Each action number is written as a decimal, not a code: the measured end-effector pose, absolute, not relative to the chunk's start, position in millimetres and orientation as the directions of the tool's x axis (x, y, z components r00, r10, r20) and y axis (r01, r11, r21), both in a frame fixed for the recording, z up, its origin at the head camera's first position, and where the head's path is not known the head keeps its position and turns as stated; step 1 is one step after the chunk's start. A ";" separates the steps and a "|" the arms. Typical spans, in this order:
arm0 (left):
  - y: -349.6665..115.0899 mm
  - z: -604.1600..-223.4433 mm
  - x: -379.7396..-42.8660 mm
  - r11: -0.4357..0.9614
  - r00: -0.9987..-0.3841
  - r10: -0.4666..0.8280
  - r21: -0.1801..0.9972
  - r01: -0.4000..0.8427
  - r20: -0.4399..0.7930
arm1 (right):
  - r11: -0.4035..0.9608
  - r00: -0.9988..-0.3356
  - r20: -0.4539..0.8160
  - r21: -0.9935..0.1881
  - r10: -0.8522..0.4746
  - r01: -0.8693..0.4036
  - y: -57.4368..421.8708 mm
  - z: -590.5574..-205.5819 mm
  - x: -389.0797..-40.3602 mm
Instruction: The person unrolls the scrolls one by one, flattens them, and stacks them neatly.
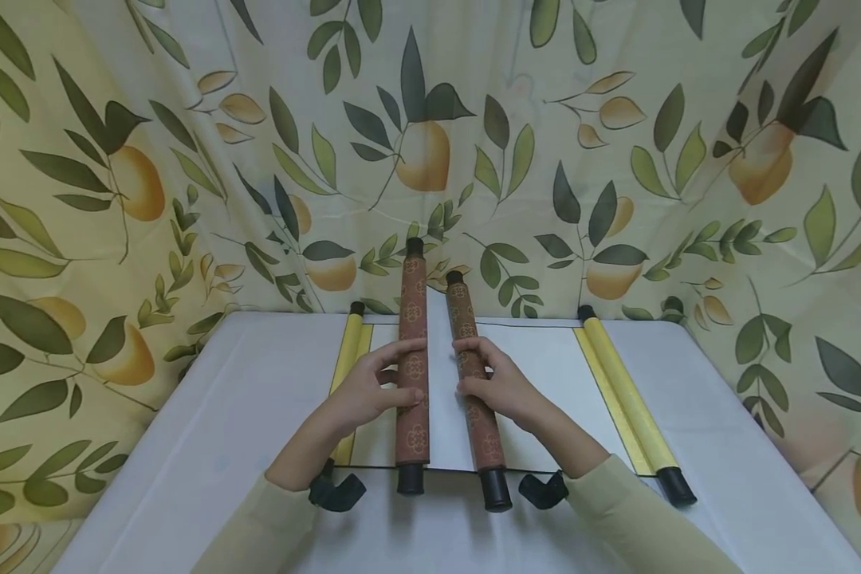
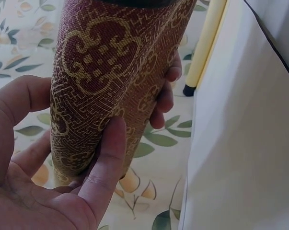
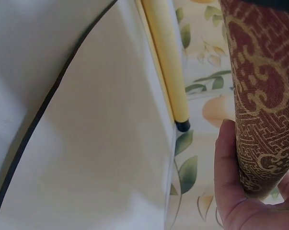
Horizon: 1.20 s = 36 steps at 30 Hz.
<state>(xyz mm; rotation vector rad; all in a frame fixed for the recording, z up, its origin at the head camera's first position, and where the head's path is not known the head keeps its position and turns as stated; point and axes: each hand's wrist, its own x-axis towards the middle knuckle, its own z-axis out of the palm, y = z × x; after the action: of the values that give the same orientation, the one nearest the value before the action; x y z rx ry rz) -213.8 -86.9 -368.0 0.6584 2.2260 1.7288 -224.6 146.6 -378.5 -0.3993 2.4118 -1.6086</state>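
My left hand (image 1: 364, 389) grips a reddish-brown scroll roll (image 1: 413, 319) with gold flower patterns and black end knobs. Beside it, a matching scroll roll (image 1: 462, 315) is held by my right hand (image 1: 508, 385), thumb and fingers around its side. Both rolls are lifted and tilted, near ends towards me, with a narrow white strip showing between them. Below lies an unrolled scroll with a white sheet (image 1: 538, 375) and yellow rolled ends. In the left wrist view, woven gold motifs cover the brocade roll (image 2: 101, 57). The right wrist view shows the other brocade roll (image 3: 264, 81) against the palm.
Yellow rollers with black knobs lie left (image 1: 346, 359) and right (image 1: 627, 391) of the sheet on a white-covered table (image 1: 208, 446). A curtain (image 1: 473, 159) printed with fruit and leaves hangs behind and at both sides. Black devices (image 1: 339, 492) sit at my wrists.
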 end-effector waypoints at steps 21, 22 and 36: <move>-88.3 -369.1 -220.7 0.166 -0.863 0.492 0.961 0.219 0.112 | 0.377 -0.952 -0.019 -0.921 -0.304 -0.102 157.8 -400.0 -247.4; -88.6 -369.7 -221.0 0.165 -0.863 0.493 0.962 0.219 0.112 | 0.376 -0.953 -0.017 -0.921 -0.304 -0.104 157.6 -400.7 -247.4; -95.0 -373.3 -226.7 0.134 -0.856 0.503 0.969 0.209 0.115 | 0.395 -0.957 -0.007 -0.912 -0.290 -0.113 159.6 -406.8 -252.1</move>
<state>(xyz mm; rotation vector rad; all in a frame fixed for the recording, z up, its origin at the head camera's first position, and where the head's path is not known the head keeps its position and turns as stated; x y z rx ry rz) -226.7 -95.0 -373.3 0.7002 2.1718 1.7914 -252.1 159.6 -406.8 -0.3626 2.4825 -1.6018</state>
